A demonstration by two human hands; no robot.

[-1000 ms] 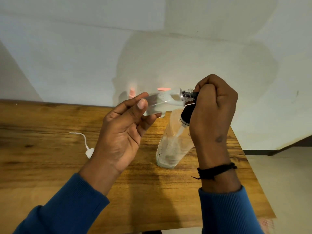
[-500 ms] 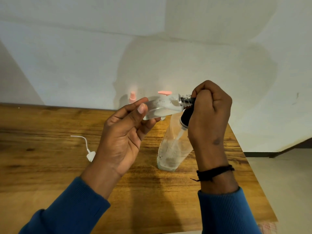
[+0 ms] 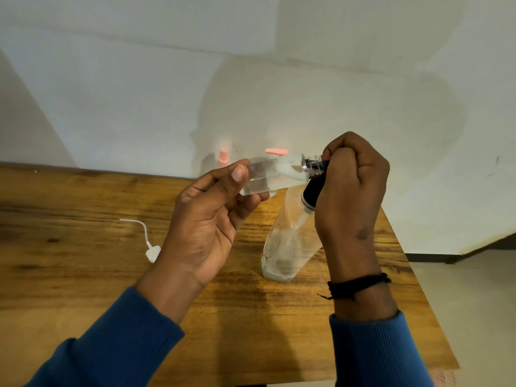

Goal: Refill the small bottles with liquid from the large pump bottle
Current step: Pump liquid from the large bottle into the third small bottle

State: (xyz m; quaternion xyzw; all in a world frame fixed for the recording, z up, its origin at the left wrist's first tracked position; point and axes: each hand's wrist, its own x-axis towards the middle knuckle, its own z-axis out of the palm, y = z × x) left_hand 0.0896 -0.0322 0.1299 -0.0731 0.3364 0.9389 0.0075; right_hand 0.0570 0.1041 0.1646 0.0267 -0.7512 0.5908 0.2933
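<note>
White cable (image 3: 145, 238) lies left; pink-capped bottle (image 3: 223, 157) stands behind the left hand (image 3: 208, 219)

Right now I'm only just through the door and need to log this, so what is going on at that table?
A person in blue sleeves is refilling a small clear bottle. The left hand holds it tipped on its side, with its open neck at the right hand, which is curled over the head of the large pump bottle standing on the wooden table. White liquid shows near the small bottle's neck. A white pump tube lies on the table to the left, and two pink-topped items stand by the wall.
</note>
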